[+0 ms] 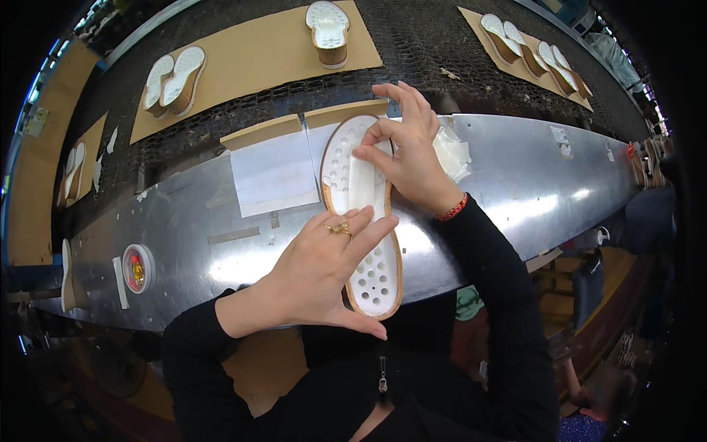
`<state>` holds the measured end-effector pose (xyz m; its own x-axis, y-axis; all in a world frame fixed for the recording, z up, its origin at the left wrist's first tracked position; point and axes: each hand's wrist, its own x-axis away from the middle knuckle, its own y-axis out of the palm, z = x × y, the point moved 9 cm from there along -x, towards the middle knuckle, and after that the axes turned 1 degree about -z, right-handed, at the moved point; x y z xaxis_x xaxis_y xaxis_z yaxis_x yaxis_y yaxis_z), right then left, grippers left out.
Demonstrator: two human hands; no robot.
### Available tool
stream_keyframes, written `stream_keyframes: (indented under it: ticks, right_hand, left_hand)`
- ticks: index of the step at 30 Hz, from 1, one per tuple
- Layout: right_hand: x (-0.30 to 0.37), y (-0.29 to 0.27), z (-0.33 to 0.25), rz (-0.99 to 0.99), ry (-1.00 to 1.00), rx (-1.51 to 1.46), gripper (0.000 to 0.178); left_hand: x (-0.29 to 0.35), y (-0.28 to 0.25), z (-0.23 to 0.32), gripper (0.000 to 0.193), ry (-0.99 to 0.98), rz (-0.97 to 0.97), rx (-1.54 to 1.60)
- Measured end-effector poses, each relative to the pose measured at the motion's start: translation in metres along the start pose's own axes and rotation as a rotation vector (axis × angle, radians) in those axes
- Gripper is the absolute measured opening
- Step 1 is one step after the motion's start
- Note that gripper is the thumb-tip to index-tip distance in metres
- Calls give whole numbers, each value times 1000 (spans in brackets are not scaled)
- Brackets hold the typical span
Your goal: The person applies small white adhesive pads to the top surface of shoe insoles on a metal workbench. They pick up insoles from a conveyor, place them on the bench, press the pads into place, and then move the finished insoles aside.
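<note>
A shoe sole (381,268) with a white, dimpled top and a brown rim lies lengthwise in front of me, its far end resting over the metal table's edge area. Along its middle runs a pale, flat strip (361,180). My left hand (313,254) is spread across the sole's middle, fingertips on the strip's near end and thumb by the heel end; a ring is on one finger. Over the sole's far part, my right hand (405,144) pinches the strip's upper end between thumb and index finger, its other fingers raised. Part of the sole is hidden under my left hand.
White sheets (274,173) and pale pieces (453,153) lie on the metal table (508,191). A round container (138,268) stands at left. Beyond, a dark mesh belt (434,44) carries cardboard (250,44) with more soles (184,77). Another person (600,390) shows at lower right.
</note>
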<state>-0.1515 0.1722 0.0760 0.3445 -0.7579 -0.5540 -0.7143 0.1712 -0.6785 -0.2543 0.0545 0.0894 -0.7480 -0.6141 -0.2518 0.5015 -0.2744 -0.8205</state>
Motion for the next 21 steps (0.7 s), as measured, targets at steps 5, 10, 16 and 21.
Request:
stream_keyframes:
  ticks: [5,10,16,21]
  right_hand:
    - [-2,2,2,2,-22,-10,18]
    - [-1,6,4,-3,-47,4,20]
    - [-4,3,24,68,29,83,57]
    - [-2,1,17,217,29,60,51]
  left_hand:
    - [-1,4,-1,116,-5,-8,-33]
    - [0,6,-1,109,-15,-12,-60]
    - [-1,7,1,104,-18,-30,-96]
    - [-6,3,3,107,-29,-33,-106]
